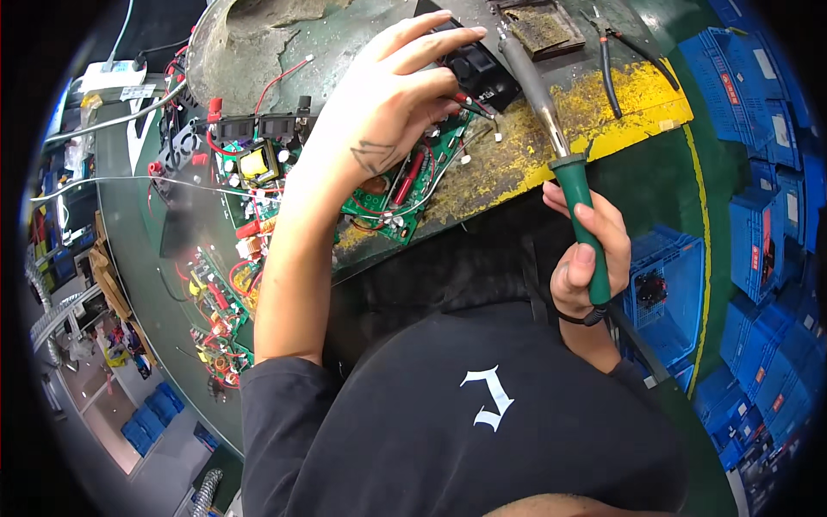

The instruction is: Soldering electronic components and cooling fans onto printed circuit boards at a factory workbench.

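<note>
Iron gripped in the right hand, black panel under the left

The right hand (613, 246) is wrapped around a soldering iron with a green handle and grey metal barrel (528, 77), its tip angled up beside a glossy black plastic panel (482, 69) on the worn green bench (646, 103) with flaking yellow paint. The left hand (392, 95) reaches over the panel, upper fingers spread, thumb and forefinger close together near thin red and dark wires (476, 108).

Good handling here probably means keeping the left fingers back from the barrel, steadying the panel from its far side, and grasping only the green handle. The barrel should also stay off the wires' insulation and clear of the populated green circuit board (398, 229) below the left wrist.

The left forearm hides part of that board, and the hand covers some of the panel. Whether the thumb and forefinger pinch a wire cannot be told; nor can the tip's contact, if any.
</note>
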